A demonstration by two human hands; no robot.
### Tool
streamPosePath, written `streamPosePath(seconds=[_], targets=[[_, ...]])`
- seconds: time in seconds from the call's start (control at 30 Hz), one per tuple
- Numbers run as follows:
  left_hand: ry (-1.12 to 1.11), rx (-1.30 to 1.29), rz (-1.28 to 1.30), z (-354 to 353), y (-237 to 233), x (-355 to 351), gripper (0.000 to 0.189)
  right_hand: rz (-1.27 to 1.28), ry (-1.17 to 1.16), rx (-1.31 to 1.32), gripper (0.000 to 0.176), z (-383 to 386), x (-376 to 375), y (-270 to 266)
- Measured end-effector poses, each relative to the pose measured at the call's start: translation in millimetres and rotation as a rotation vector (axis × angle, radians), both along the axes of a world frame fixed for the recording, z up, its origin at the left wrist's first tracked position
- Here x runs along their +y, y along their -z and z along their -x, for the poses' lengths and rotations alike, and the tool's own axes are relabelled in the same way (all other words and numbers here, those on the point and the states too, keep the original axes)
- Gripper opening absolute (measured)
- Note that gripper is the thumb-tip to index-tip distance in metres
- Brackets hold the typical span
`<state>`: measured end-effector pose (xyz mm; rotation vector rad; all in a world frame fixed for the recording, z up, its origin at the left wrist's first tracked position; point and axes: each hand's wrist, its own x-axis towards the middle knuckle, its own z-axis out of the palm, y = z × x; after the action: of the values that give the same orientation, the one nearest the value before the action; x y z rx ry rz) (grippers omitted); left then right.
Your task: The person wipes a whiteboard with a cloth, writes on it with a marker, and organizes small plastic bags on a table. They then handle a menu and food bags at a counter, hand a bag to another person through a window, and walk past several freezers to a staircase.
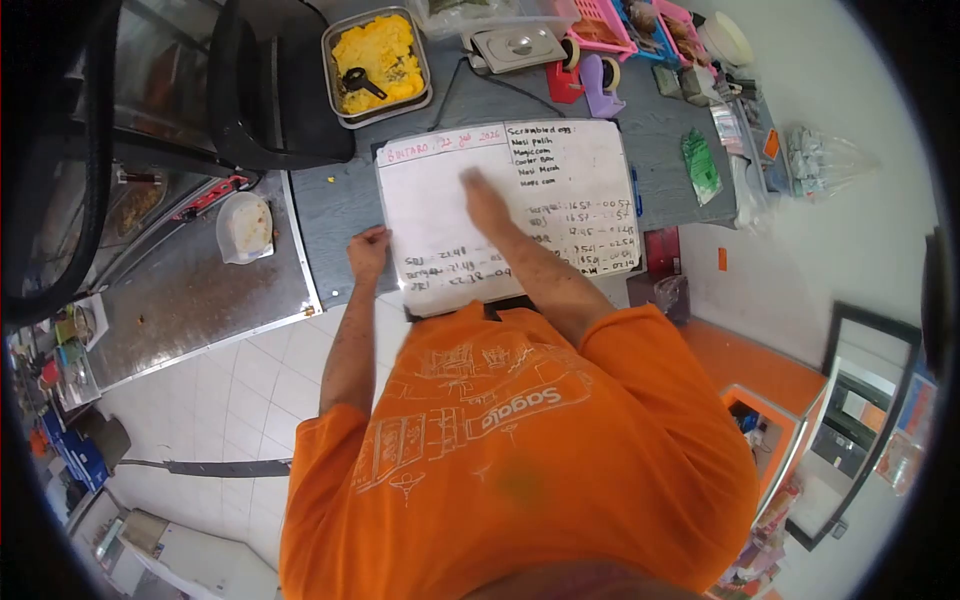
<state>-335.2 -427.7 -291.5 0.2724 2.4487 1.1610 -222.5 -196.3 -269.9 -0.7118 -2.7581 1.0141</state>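
Note:
A whiteboard [430, 212] with a dark frame lies on the grey counter in front of me. Red writing runs along its top left, black handwriting down its right side and at its lower left. My left hand [369, 252] is at the board's left edge, its fingers curled against the frame. Over the upper middle of the board is my right hand [484, 197], smeared by motion. Whether it holds anything cannot be made out. A blue pen [637, 192] lies just off the board's right edge.
Behind the board stand a metal tray [423, 98] of yellow scrambled egg with a black scoop [362, 83], a lidded steel container [517, 46] and a purple tape dispenser [600, 88]. A black appliance [275, 90] stands left; a green packet [701, 167] lies right.

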Motion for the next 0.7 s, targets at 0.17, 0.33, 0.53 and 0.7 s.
streamPosePath(seconds=[0.17,0.33,0.53,0.7], targets=[[0.010,-0.031,-0.015,2,-2,0,0.025,0.017,0.326,0.082,0.034,47,-37,3],[0.031,0.055,-0.092,0,6,-4,0.025,0.200,-0.203,-0.041,0.038,61,-80,3],[-0.114,-0.196,-0.503,-7,20,-17,0.030,0.575,-0.016,0.310,0.028,-34,-24,-41],[-0.068,-0.027,-0.488,-18,0,-41,0.032,0.357,0.809,0.453,0.027,-152,123,-16]])
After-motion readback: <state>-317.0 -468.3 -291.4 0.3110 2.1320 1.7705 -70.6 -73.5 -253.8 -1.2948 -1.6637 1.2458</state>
